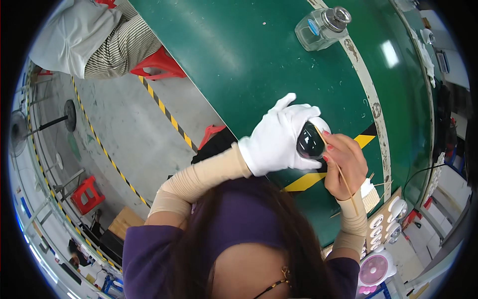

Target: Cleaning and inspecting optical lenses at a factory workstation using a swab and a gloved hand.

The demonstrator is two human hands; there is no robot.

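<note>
My left hand point(279, 137), in a white glove, grips a small round white device with a glossy black dome front point(310, 141) and holds it above the green table point(239, 55). My bare right hand point(345, 163) pinches a thin wooden stick point(341, 172) whose tip touches the upper rim of the black dome. Both forearms wear beige sleeves.
A clear glass bottle with a metal cap point(322, 27) stands at the far side of the table. A tray of several white round parts point(386, 224) and a pink-and-white round item point(376, 269) lie at the right. Another person in white sits by a red stool point(159, 62) at upper left.
</note>
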